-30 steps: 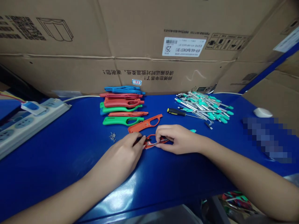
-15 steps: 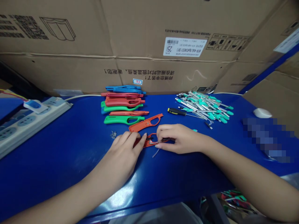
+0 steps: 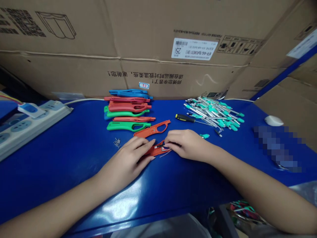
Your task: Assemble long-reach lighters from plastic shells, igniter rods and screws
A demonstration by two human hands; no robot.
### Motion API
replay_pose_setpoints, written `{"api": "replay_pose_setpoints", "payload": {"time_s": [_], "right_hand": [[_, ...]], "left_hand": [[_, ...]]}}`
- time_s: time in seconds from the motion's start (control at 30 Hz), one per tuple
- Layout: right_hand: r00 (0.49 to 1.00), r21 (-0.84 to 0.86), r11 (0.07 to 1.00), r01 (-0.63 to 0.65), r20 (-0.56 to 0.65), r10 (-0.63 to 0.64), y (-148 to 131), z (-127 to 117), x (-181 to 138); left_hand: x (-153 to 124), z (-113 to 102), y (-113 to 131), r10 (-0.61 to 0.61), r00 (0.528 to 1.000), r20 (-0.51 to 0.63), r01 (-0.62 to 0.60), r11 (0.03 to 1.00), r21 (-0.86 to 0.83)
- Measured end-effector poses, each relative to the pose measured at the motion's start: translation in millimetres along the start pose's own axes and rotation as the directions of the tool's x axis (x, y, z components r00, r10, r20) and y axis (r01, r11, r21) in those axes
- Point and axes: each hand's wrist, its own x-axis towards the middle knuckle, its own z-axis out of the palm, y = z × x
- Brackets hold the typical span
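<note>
An orange plastic handle half-shell (image 3: 154, 152) lies low over the table, its open side up. My left hand (image 3: 133, 153) grips its left end between thumb and fingers. Inside the shell sit a small black part (image 3: 159, 145) and thin red and white wires (image 3: 165, 149). My right hand (image 3: 185, 143) has its fingertips pinched at those wires, covering the shell's right end. A teal tip (image 3: 204, 136) shows just past the right hand; what joins it is hidden. Another orange half-shell (image 3: 151, 130) lies right behind, touching or nearly touching my left fingers.
Green, red and blue handle shells (image 3: 130, 106) are stacked at the back. Small screws (image 3: 117, 142) lie left of my left hand. A screwdriver (image 3: 185, 118) rests beside a pile of metal rods with teal tips (image 3: 215, 112). A power strip (image 3: 27, 124) stands at left, cardboard (image 3: 146, 43) behind.
My left thumb has moved to the near side of the shell. My right fingertips have shifted, showing more of the black part and wires. The loose grey wire end now lies closer along the shell.
</note>
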Motion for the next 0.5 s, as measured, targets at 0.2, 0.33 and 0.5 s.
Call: {"api": "replay_pose_setpoints", "payload": {"time_s": [0.2, 0.33, 0.5], "right_hand": [[0.999, -0.010, 0.999, -0.039, 0.030, 0.040, -6.0, -3.4, 1.0], [0.998, 0.125, 0.992, 0.016, 0.052, -0.023, -5.3, -17.4, -4.4], [0.989, 0.189, 0.979, 0.073, 0.115, -0.095, -0.1, -24.9, -9.7]], "left_hand": [[1.7, -3.2, 0.3, 0.052, 0.998, 0.027, -0.053, 0.997, 0.052], [3.9, -4.2, 4.1, 0.080, 0.993, 0.084, -0.093, 0.982, 0.164], [2.1, -1.0, 3.5, 0.090, 0.989, 0.120, -0.122, 0.949, 0.290]]}}
